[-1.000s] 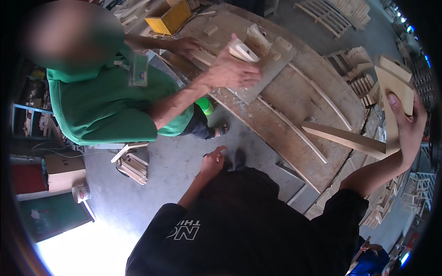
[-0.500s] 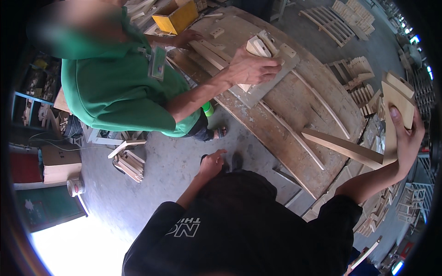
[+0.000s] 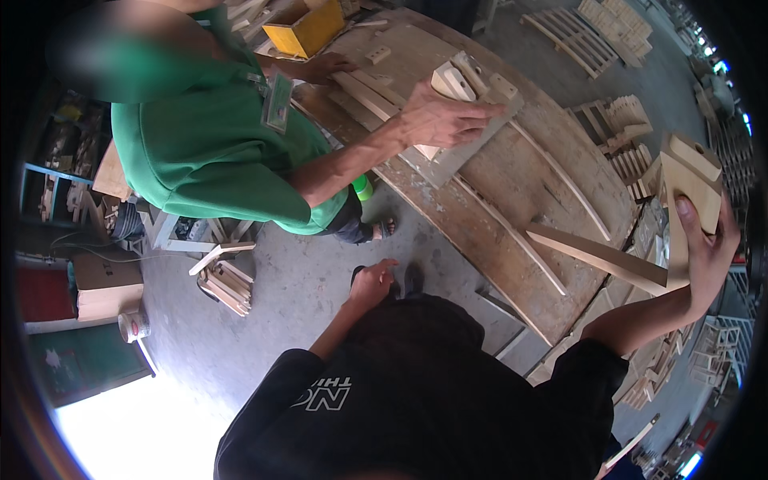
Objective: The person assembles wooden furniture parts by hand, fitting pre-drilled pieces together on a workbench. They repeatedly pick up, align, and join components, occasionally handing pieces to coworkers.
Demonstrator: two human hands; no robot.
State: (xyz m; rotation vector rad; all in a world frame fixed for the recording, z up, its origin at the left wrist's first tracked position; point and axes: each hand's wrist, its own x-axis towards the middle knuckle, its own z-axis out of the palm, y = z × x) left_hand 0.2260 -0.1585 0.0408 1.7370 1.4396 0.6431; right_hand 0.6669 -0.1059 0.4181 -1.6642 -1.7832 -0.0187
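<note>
1. Compared with the earlier frames, the co-worker's right hand has advanced toward the far right corner of the grey board, a pale block in its grasp; the person's two hands keep nearly the same poses.
2. The right hand has its grip clenched on an angled wooden piece, thumb across its face, beyond the right end of the surface; the piece's long bar reaches back over that edge. Whether the bar touches the surface cannot be told.
3. The left hand hangs over the floor, off the near edge, its grip released, fingers loosely curled, one extended.
4. The right fingers are partly hidden behind the wood; the left palm is out of sight.
5. The piece is smooth, pale and flat-sided; the surface is brown, scuffed and stained, carrying two slim, curved wooden strips.
</note>
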